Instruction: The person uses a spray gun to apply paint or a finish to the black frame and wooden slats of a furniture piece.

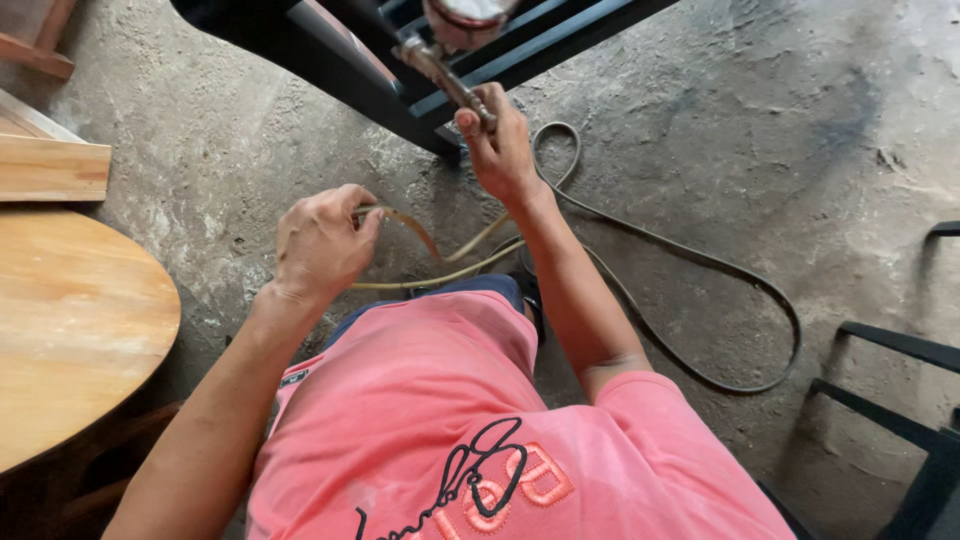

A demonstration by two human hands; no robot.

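My right hand (500,148) is raised in front of me, shut around the handle of a metal spray gun (440,62) whose cup sits at the top edge. The gun points at a black-painted frame (350,60) above it. My left hand (320,240) is lower and to the left, closed on a yellowish air hose (450,272) that runs from my fingers toward the gun. A dark length of hose (700,270) loops over the concrete floor to the right. My pink shirt fills the bottom of the view.
A round wooden tabletop (70,320) lies at the left, with wooden planks (50,165) behind it. Another black frame (910,400) stands at the right edge. The concrete floor (760,130) is rough and stained.
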